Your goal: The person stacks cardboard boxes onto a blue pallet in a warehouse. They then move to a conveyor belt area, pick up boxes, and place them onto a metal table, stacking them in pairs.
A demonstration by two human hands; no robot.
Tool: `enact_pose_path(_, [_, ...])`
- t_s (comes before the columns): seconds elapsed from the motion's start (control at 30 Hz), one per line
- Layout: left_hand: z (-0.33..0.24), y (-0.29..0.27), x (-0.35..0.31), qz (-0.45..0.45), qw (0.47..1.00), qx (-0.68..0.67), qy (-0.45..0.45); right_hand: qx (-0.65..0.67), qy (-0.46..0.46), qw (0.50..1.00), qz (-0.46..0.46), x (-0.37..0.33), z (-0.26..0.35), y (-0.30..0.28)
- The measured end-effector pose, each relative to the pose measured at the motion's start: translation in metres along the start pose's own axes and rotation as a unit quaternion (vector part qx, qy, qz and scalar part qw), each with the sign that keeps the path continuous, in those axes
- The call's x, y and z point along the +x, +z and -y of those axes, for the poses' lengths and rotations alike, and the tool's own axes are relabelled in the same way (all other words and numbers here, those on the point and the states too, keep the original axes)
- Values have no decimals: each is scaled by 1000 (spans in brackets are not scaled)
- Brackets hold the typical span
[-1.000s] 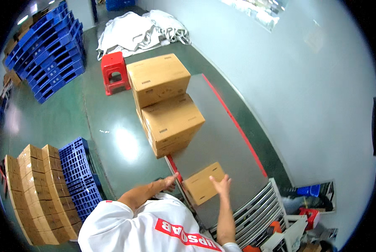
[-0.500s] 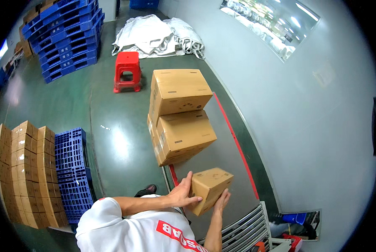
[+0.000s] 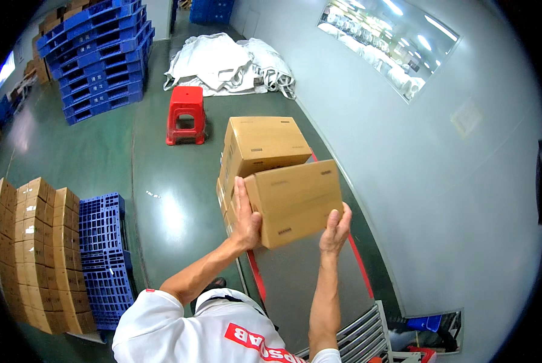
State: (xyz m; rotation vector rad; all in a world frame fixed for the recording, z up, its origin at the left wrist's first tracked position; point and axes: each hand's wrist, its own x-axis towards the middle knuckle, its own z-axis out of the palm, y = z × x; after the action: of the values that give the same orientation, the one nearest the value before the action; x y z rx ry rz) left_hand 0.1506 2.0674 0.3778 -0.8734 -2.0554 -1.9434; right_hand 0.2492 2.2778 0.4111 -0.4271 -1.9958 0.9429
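A brown cardboard box [image 3: 298,202] is held up between my two hands, its broad face with small dark marks turned toward me. My left hand [image 3: 245,221] presses against its left side, fingers pointing up along the edge. At its lower right corner, my right hand [image 3: 335,233] grips the side with the thumb on the near face. Just beyond it stands a stack of brown cardboard boxes [image 3: 265,136]; the held box hides much of the stack's near part. I cannot tell whether the held box touches the stack.
A grey surface with red edge strips [image 3: 307,284] runs below my hands to a metal roller conveyor [image 3: 362,333]. Far ahead are a red stool [image 3: 186,115], white sacks [image 3: 216,63] and stacked blue pallets [image 3: 104,66]. More boxes [image 3: 38,260] stand at left beside blue pallets [image 3: 104,260].
Both hands have carried the box forward and up, from low above the grey surface to in front of the stack. It has turned so its broad face shows.
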Motion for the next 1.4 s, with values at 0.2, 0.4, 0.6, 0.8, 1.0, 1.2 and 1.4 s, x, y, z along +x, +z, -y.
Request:
enact_pose_path(0.2, [52,8,-10,-22,998,22,-51,153,131,978,59,1,-44,29])
enact_pose_path(0.4, [55,12,-36,-12,1000,19,-16,305,232,923,42,-24,-106,63])
enact_pose_path(0.6, [60,14,-44,31,993,96,-61,269,197,943,12,-19,-96,81])
enact_pose_path(0.8, [60,17,-43,38,987,137,-73,206,173,963,-20,-22,-104,81])
enact_pose_path(1.0, [55,9,-38,51,982,167,-76,225,227,947,-28,-26,-98,82])
enact_pose_path(1.2, [57,17,-41,48,982,165,-84,228,220,948,-21,-27,-128,79])
enact_pose_path(1.4, [51,13,-40,53,978,170,-106,261,205,943,-37,-32,-120,82])
